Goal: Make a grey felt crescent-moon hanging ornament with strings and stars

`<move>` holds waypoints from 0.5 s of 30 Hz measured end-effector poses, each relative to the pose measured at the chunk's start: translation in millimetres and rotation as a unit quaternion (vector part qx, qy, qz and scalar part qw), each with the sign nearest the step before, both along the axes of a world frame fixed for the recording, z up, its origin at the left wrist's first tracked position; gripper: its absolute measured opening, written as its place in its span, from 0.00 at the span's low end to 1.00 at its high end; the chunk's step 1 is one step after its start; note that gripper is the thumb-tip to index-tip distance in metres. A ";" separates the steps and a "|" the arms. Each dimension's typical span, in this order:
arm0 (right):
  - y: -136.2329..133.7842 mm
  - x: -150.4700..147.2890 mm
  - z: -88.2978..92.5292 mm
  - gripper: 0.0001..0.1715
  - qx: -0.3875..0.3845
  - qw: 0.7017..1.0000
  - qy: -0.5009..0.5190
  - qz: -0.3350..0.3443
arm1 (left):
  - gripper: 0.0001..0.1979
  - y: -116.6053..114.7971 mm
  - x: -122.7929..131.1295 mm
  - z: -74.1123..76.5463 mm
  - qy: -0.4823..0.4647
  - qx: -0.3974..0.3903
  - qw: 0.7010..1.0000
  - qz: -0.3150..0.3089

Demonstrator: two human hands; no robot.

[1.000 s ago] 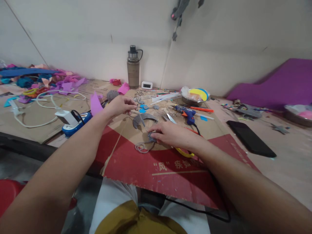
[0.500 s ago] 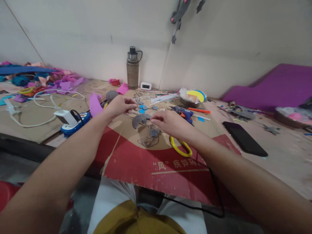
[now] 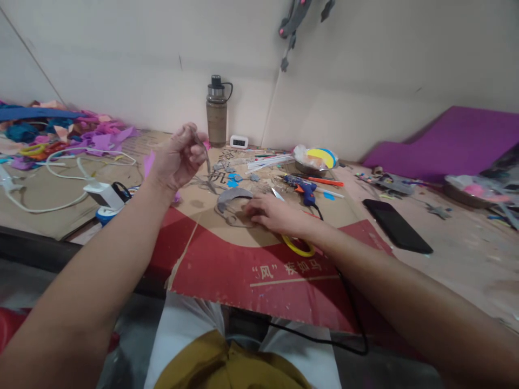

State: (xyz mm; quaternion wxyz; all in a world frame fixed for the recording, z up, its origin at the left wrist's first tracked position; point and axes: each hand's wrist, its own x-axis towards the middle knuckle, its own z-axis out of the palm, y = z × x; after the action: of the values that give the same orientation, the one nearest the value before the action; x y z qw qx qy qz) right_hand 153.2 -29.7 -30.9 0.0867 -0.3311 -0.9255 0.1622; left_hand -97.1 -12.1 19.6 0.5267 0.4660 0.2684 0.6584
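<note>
Two bare hands work over a cardboard sheet point(image 3: 227, 275) in the head view. The left hand point(image 3: 182, 156) is raised on the near side of the tall bottle point(image 3: 217, 116), its thumb and fingertips pinched together on a grey strand point(image 3: 208, 162), which hangs down toward the sheet. The grey crescent point(image 3: 232, 195) lies on the tan part of the cardboard, between the hands, with thin cord looped just below it. The right hand point(image 3: 273, 213) is low over the cardboard at the crescent's right end, fingers curled and close together; whether they grip anything I cannot tell.

Scissors with a yellow handle point(image 3: 300, 253) lie partly under the right hand, a blade showing beyond it. Farther back are a blue glue gun point(image 3: 307, 193), blue cut-out pieces point(image 3: 233, 180), white sticks point(image 3: 270, 161) and a metal bowl point(image 3: 310, 170) with wrapped bits in it. A small white clock point(image 3: 239, 142) stands beside the bottle. Toward the right, a black phone point(image 3: 397, 226) lies near a grey star point(image 3: 438, 210), with a purple sheet point(image 3: 446, 143) against the wall.
</note>
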 end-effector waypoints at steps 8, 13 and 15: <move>-5.0 19.4 14.4 0.11 0.017 0.996 -0.086 -0.024 | 0.18 -4.1 -17.2 11.3 -0.111 0.080 0.989 0.052; -13.6 4.2 18.6 0.18 0.092 0.994 -0.005 -0.063 | 0.17 0.5 -22.6 10.4 -0.102 0.094 0.989 0.047; -15.6 -8.8 12.7 0.28 0.091 0.995 0.016 -0.029 | 0.11 3.0 -19.4 7.1 -0.064 0.081 0.993 0.054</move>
State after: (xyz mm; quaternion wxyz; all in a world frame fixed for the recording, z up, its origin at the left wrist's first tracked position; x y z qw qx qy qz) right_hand 144.3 -45.3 -18.2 0.1359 -0.3458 -0.9250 0.0796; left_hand -116.6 -9.1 26.7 0.4666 0.4490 0.2052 0.7339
